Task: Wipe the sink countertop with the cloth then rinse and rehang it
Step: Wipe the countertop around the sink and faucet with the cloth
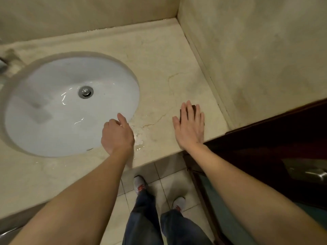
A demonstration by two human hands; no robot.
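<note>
A person at a bathroom counter [159, 59] presses the right hand [190, 126] flat on a small dark cloth [181, 114], right of centre in the frame. The fingers are straight and slightly spread, and the cloth is almost hidden beneath them. The left hand [117, 133] rests at the rim of the white basin [53, 121] at centre. Its fingers are loosely curled and hold nothing.

A puddle [138, 138] glistens just right of the left hand, near the counter's front edge, so the wiping looks unfinished. The cloth lies close to that same edge. A stroke pulled toward the body could sweep water, or the cloth itself, onto the floor tiles [169, 175] by the shoes. The flat palm has no real grip, so the cloth may slide out on the wet stone. The puddle may also be missed if strokes stay to the right.
</note>
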